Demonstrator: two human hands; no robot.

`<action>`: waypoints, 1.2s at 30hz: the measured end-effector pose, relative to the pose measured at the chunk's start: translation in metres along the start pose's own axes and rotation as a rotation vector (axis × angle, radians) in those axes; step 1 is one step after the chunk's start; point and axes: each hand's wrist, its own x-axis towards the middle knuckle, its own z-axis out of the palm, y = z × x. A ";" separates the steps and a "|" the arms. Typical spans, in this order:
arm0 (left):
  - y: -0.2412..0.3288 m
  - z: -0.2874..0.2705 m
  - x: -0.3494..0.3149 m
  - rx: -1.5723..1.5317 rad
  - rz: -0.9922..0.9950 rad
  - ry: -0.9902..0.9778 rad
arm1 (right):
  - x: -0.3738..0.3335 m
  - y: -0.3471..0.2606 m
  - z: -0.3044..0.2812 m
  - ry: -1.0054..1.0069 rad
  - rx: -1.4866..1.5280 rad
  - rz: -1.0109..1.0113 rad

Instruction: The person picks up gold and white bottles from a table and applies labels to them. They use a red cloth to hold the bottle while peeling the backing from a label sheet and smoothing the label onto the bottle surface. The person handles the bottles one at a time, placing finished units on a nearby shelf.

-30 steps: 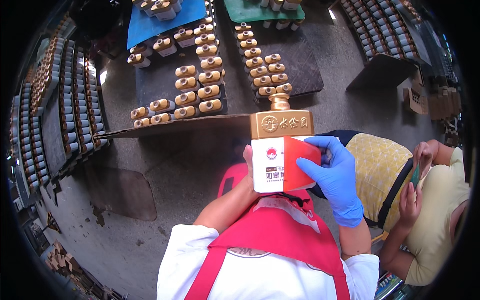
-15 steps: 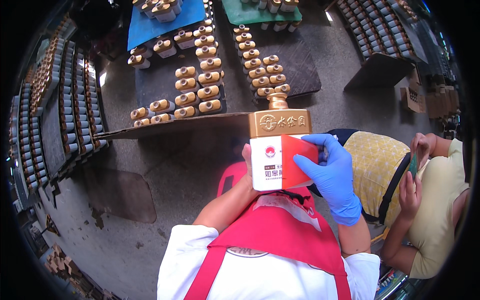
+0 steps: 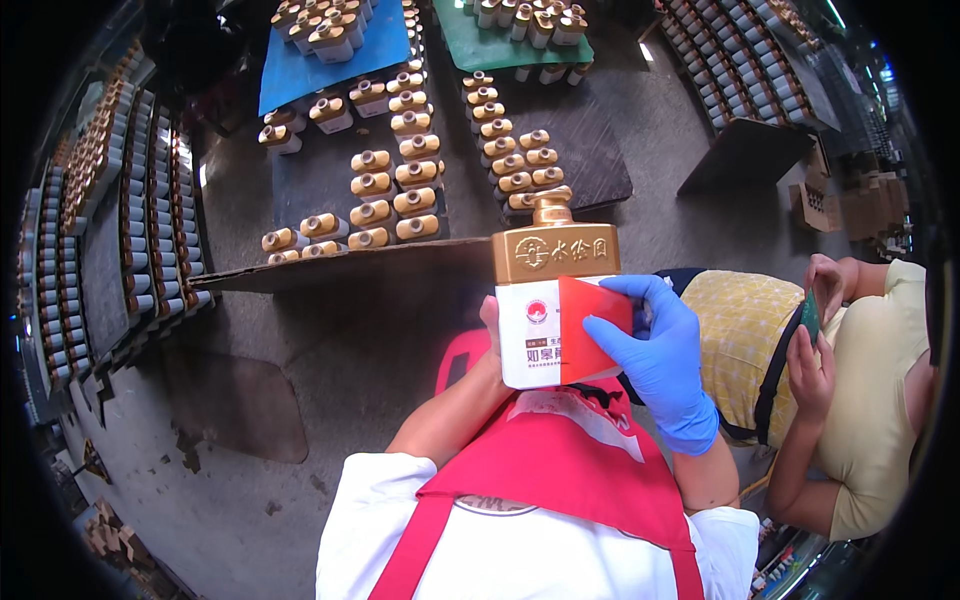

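A bottle (image 3: 530,345) with a gold shoulder and neck and a white body stands upright in front of my chest, its printed front facing me. My bare left hand (image 3: 491,325) grips it from the left side; a thumb shows at the edge, and the other fingers are hidden behind the bottle. In a blue glove, my right hand (image 3: 658,358) has thumb and fingers pinched on a smooth red sheet (image 3: 584,335) lying against the right part of the bottle's front. Whether the sheet is stuck to the bottle, I cannot tell.
Ahead stand dark tables (image 3: 330,180) with rows of similar bottles, some on a blue sheet (image 3: 330,72) and a green sheet (image 3: 480,45). Bottle racks (image 3: 150,235) line the left. Close on my right, a person in yellow (image 3: 870,400) holds a small green piece (image 3: 808,318).
The view has shifted slightly. Both hands keep their hold on the bottle and the red sheet, with the bottle turned or tilted very little.
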 end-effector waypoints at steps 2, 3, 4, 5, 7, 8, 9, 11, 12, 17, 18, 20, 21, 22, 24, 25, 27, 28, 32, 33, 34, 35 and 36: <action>0.000 0.001 0.000 0.004 -0.003 -0.020 | -0.004 0.000 0.000 0.013 0.015 -0.033; 0.000 0.002 -0.001 0.005 -0.003 -0.028 | -0.006 0.000 0.000 0.019 0.023 -0.050; -0.001 0.003 -0.001 0.005 -0.003 -0.036 | -0.007 -0.001 0.000 0.021 0.009 -0.049; -0.001 0.003 -0.002 0.005 -0.002 -0.044 | -0.009 -0.002 0.000 0.022 -0.005 -0.048; -0.005 0.003 -0.006 0.035 -0.016 -0.003 | -0.012 -0.003 0.000 0.026 -0.015 -0.049; -0.006 0.003 -0.008 0.048 -0.024 0.018 | -0.014 -0.003 0.001 0.032 -0.012 -0.050; -0.007 0.003 -0.009 0.065 -0.028 0.009 | -0.016 -0.003 0.001 0.037 -0.008 -0.051; -0.007 0.002 -0.010 0.100 -0.034 -0.007 | -0.018 -0.002 0.001 0.038 -0.013 -0.067; -0.008 0.001 -0.010 0.108 -0.039 -0.006 | -0.020 -0.001 0.001 0.038 -0.015 -0.074; -0.011 0.002 -0.008 0.119 -0.034 -0.016 | -0.025 -0.005 -0.002 0.045 -0.046 -0.099; -0.011 0.003 -0.006 0.121 -0.031 -0.019 | -0.026 -0.006 -0.004 0.044 -0.061 -0.098; -0.013 0.004 -0.003 0.129 -0.022 -0.018 | -0.026 -0.010 -0.005 0.032 0.017 -0.049; -0.013 0.006 -0.002 0.134 -0.008 -0.015 | -0.026 -0.012 -0.008 0.029 0.055 -0.028; -0.014 0.006 -0.001 0.138 0.011 -0.013 | -0.028 -0.013 -0.014 0.002 0.098 -0.028; -0.012 0.004 0.002 0.125 -0.002 -0.068 | -0.034 -0.014 -0.029 -0.068 0.191 -0.037; -0.013 -0.002 0.008 0.122 -0.050 -0.158 | -0.039 -0.016 -0.041 -0.081 0.286 -0.022; -0.014 0.023 0.016 0.055 -0.101 -0.237 | -0.048 -0.013 -0.064 -0.070 0.470 0.054; -0.015 0.026 0.019 0.009 -0.115 -0.281 | -0.053 -0.006 -0.077 -0.089 0.548 0.082; -0.019 0.035 0.033 -0.076 -0.150 -0.369 | -0.060 0.049 -0.105 -0.054 0.765 0.087; -0.018 0.036 0.036 -0.056 -0.144 -0.364 | -0.059 0.060 -0.106 -0.023 0.819 0.122; -0.019 0.036 0.039 -0.041 -0.140 -0.357 | -0.058 0.073 -0.109 0.010 0.870 0.161; -0.021 0.038 0.042 -0.015 -0.126 -0.339 | -0.056 0.090 -0.113 -0.026 0.938 0.155; -0.023 0.040 0.046 0.011 -0.107 -0.319 | -0.054 0.100 -0.114 -0.013 0.964 0.160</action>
